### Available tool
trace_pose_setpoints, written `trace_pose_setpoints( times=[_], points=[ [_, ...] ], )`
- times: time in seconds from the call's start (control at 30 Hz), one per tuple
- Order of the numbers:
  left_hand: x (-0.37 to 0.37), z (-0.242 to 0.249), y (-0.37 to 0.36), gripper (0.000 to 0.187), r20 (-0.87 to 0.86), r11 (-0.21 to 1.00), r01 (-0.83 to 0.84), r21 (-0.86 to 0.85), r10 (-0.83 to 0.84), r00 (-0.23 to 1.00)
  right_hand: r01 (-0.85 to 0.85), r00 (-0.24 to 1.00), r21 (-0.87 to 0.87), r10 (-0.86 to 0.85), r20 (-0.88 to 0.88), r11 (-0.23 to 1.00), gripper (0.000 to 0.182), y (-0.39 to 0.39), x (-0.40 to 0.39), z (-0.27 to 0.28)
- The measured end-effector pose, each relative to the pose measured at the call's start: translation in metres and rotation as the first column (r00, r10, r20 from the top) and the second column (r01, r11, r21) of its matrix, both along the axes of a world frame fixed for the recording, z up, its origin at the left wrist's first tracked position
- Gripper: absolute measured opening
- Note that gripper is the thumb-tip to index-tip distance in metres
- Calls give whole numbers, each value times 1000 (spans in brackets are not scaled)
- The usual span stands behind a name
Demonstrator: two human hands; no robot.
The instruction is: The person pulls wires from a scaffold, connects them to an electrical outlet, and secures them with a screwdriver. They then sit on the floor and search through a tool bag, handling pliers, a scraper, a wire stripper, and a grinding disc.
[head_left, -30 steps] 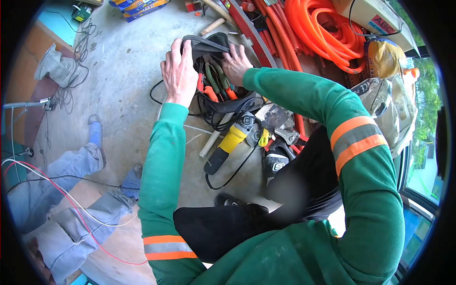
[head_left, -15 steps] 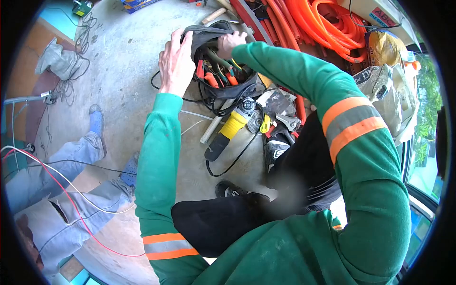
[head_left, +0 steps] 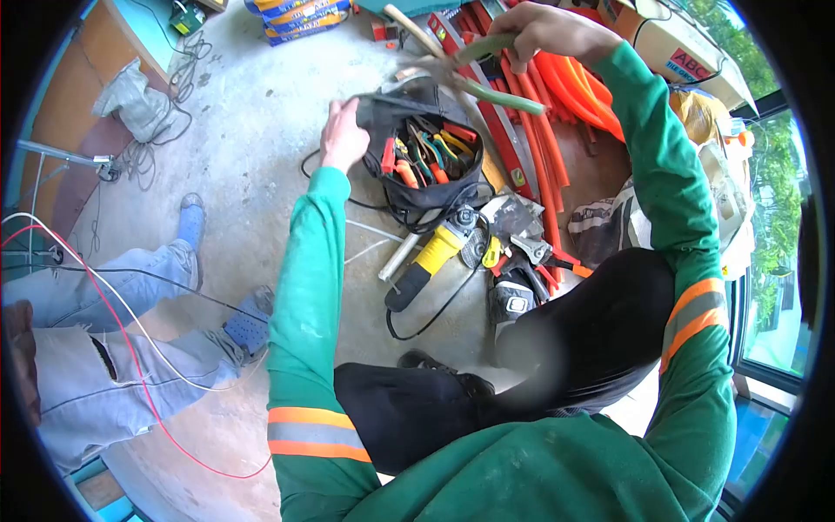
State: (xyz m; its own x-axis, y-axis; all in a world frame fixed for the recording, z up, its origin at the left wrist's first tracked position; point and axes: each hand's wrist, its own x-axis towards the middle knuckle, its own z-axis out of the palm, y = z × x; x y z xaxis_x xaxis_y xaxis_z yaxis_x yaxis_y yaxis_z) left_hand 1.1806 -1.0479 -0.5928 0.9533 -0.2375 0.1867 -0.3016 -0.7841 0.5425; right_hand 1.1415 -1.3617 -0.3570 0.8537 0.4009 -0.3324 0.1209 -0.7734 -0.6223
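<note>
Concrete floor (head_left: 243,130) carries everything. Near its right, window-side edge: coiled bright orange hose (head_left: 578,91) and long orange-red pipes (head_left: 541,148).

Mid-floor, toward the far edge: open black fabric tool bag (head_left: 426,197), upright, lid flap raised. Hand tools (head_left: 430,158) with red, orange, green and yellow grips packed inside, so not emptied.

Just nearer than the bag: yellow-and-black angle grinder (head_left: 439,250), lying on the floor, not in hand.

Big green-handled plier-like tool (head_left: 500,94) is out of the bag, in the air beyond its right side, above the pipes; head blurred, exact type unclear. Right hand (head_left: 561,33) has fingers curled round one handle, the other handle free; handles spread apart.

Left hand (head_left: 344,137) pinches the flap's left edge, some blur there. So: bag opened, one tool out, the rest inside, flap not closed.
</note>
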Motion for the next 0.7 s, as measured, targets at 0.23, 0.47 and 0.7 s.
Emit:
trace_pose_setpoints(
  times=[0.23,0.47,0.7],
  points=[
    [-17,-14,9,70,-121,996,85,-18,-86,989,34,996,832,-83,15,554,37,74,-16,11],
    [-46,-1,16,65,-72,987,150,-63,-154,985,108,992,989,57,-114,99,39,209,-27,36],
    [-45,-31,21,60,-7,978,206,-17,-206,979,103,933,977,360,-30,-186,40,285,-52,79]
  ],
)
